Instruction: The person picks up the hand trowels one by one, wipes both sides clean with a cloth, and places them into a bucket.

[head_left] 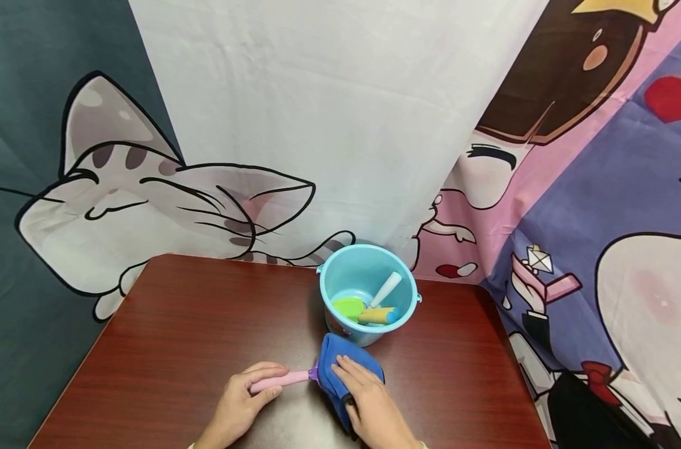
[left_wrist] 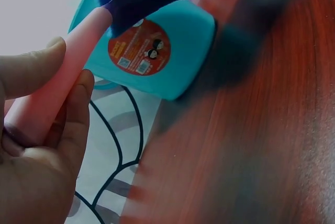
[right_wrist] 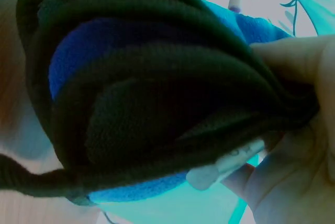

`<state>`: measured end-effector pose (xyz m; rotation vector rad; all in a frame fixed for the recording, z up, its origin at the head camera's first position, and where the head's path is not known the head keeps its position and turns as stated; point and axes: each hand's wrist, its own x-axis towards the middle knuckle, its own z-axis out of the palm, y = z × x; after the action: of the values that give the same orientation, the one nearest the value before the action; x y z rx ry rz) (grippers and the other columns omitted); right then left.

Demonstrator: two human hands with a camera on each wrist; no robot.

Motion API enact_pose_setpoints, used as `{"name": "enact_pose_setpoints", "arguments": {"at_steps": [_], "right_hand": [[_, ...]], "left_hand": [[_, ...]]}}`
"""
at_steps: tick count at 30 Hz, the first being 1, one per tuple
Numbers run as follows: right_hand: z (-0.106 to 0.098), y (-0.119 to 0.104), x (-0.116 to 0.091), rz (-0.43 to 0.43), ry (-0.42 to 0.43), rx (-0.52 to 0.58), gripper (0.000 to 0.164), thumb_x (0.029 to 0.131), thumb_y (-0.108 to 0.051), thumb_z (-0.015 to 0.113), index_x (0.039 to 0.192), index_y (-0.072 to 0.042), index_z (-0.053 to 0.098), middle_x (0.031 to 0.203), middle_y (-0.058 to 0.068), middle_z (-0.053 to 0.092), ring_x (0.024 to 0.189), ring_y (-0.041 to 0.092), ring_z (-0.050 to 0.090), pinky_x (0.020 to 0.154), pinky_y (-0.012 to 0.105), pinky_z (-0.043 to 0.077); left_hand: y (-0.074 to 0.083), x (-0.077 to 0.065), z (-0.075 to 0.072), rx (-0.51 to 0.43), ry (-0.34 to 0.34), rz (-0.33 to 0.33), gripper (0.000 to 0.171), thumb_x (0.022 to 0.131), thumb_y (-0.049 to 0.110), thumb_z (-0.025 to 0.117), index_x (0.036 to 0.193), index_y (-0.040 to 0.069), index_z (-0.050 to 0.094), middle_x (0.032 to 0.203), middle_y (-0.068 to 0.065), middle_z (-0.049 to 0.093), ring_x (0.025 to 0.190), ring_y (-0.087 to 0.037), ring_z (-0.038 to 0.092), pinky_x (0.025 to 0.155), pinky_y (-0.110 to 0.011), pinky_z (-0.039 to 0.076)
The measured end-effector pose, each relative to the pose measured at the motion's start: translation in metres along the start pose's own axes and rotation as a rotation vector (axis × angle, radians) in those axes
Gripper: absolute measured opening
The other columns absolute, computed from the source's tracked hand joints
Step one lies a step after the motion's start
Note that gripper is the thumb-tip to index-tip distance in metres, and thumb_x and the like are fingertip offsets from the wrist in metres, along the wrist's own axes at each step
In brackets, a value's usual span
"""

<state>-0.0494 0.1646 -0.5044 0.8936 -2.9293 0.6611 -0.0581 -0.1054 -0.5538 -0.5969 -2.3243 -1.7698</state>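
My left hand (head_left: 242,396) grips the pink handle (head_left: 284,380) of a toy tool, thumb on one side and fingers on the other. Purple plastic (head_left: 313,372) shows where the handle meets a blue cloth (head_left: 348,349), which hides the tool's head. With my right hand (head_left: 368,399) I hold the folded cloth around that head. Dark edging runs along the cloth's folds in the right wrist view, where the right thumb and fingers pinch the dark-edged cloth (right_wrist: 73,67). Directly beyond the cloth stands a light blue bucket (head_left: 329,280).
Inside the bucket lie a bright green piece (head_left: 348,307), a yellow piece with a blue end (head_left: 374,315) and a whitish handle (head_left: 386,288). The brown wooden table (head_left: 206,312) ends at a cartoon-printed curtain (head_left: 329,125) behind.
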Motion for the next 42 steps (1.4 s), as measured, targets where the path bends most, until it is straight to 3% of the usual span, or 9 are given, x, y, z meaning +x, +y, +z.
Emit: {"name": "enact_pose_setpoints", "arguments": {"at_steps": [8, 14, 22, 29, 32, 35, 37, 40, 42], "right_hand": [[0.0, 0.013, -0.009, 0.064, 0.146, -0.025, 0.063, 0.072, 0.006, 0.064, 0.131, -0.012, 0.051, 0.13, 0.001, 0.054, 0.119, 0.016, 0.05, 0.092, 0.036, 0.044], [-0.001, 0.017, -0.011, 0.096, 0.324, -0.049, 0.06, 0.073, 0.006, 0.06, 0.128, -0.015, 0.055, 0.122, 0.0, 0.059, 0.111, 0.014, 0.055, 0.087, 0.033, 0.047], [-0.009, 0.009, -0.009, 0.012, 0.467, -0.027, 0.071, 0.068, 0.011, 0.054, 0.134, -0.013, 0.049, 0.129, 0.003, 0.054, 0.115, 0.018, 0.053, 0.1, 0.017, 0.031], [-0.02, -0.005, 0.0, -0.141, 0.574, 0.002, 0.069, 0.063, 0.01, 0.046, 0.13, -0.006, 0.052, 0.127, 0.01, 0.056, 0.115, 0.023, 0.053, 0.102, 0.023, 0.031], [-0.022, -0.011, 0.002, -0.201, 0.555, 0.017, 0.069, 0.062, 0.009, 0.043, 0.129, -0.004, 0.053, 0.128, 0.011, 0.055, 0.115, 0.025, 0.053, 0.102, 0.025, 0.032], [-0.024, -0.019, 0.001, -0.212, 0.459, 0.016, 0.052, 0.082, 0.0, 0.036, 0.132, -0.008, 0.051, 0.132, 0.006, 0.052, 0.119, 0.022, 0.051, 0.101, 0.026, 0.034], [-0.023, -0.023, 0.001, -0.23, 0.389, 0.009, 0.046, 0.092, -0.01, 0.029, 0.133, -0.01, 0.05, 0.133, 0.004, 0.051, 0.121, 0.02, 0.049, 0.1, 0.028, 0.035], [-0.02, -0.027, 0.002, -0.234, 0.215, 0.002, 0.041, 0.093, -0.011, 0.045, 0.135, -0.013, 0.047, 0.136, 0.001, 0.048, 0.126, 0.017, 0.044, 0.099, 0.035, 0.037], [-0.015, -0.028, 0.003, -0.24, 0.106, -0.013, 0.052, 0.085, -0.005, 0.057, 0.135, -0.013, 0.046, 0.138, 0.001, 0.046, 0.128, 0.018, 0.041, 0.1, 0.038, 0.036]], "left_hand": [[-0.007, -0.003, -0.008, 0.004, 0.011, -0.01, 0.029, 0.076, -0.003, 0.071, 0.104, 0.003, 0.069, 0.105, -0.007, 0.065, 0.102, -0.016, 0.059, 0.088, -0.012, 0.037], [-0.005, -0.003, -0.015, 0.044, 0.022, -0.043, 0.028, 0.078, 0.003, 0.072, 0.105, 0.009, 0.07, 0.106, -0.001, 0.065, 0.102, -0.01, 0.059, 0.087, -0.012, 0.038], [-0.003, -0.004, -0.015, 0.056, 0.026, -0.076, 0.025, 0.079, 0.011, 0.072, 0.104, 0.012, 0.07, 0.106, 0.004, 0.065, 0.101, -0.009, 0.059, 0.085, -0.013, 0.039], [0.0, -0.001, -0.004, 0.054, 0.051, -0.065, 0.026, 0.076, 0.006, 0.074, 0.101, 0.01, 0.071, 0.102, -0.001, 0.066, 0.097, -0.013, 0.06, 0.084, -0.011, 0.039], [0.012, 0.003, -0.001, 0.051, 0.038, -0.072, 0.025, 0.076, 0.003, 0.073, 0.101, 0.007, 0.07, 0.101, -0.003, 0.067, 0.095, -0.016, 0.062, 0.082, -0.012, 0.041], [0.028, 0.009, 0.0, 0.034, 0.022, -0.097, 0.024, 0.077, 0.003, 0.072, 0.1, 0.005, 0.07, 0.1, -0.005, 0.067, 0.094, -0.018, 0.063, 0.081, -0.014, 0.043], [0.028, 0.012, 0.001, 0.019, 0.002, -0.062, 0.024, 0.078, 0.002, 0.071, 0.102, 0.004, 0.069, 0.101, -0.007, 0.067, 0.095, -0.019, 0.062, 0.082, -0.015, 0.043], [0.016, 0.011, 0.004, 0.003, -0.015, -0.015, 0.024, 0.08, 0.003, 0.069, 0.104, 0.005, 0.069, 0.103, -0.006, 0.066, 0.097, -0.018, 0.061, 0.084, -0.015, 0.042], [0.005, 0.008, 0.006, 0.006, -0.022, 0.016, 0.025, 0.081, 0.004, 0.069, 0.106, 0.005, 0.068, 0.105, -0.006, 0.065, 0.098, -0.017, 0.061, 0.085, -0.015, 0.041]]}}
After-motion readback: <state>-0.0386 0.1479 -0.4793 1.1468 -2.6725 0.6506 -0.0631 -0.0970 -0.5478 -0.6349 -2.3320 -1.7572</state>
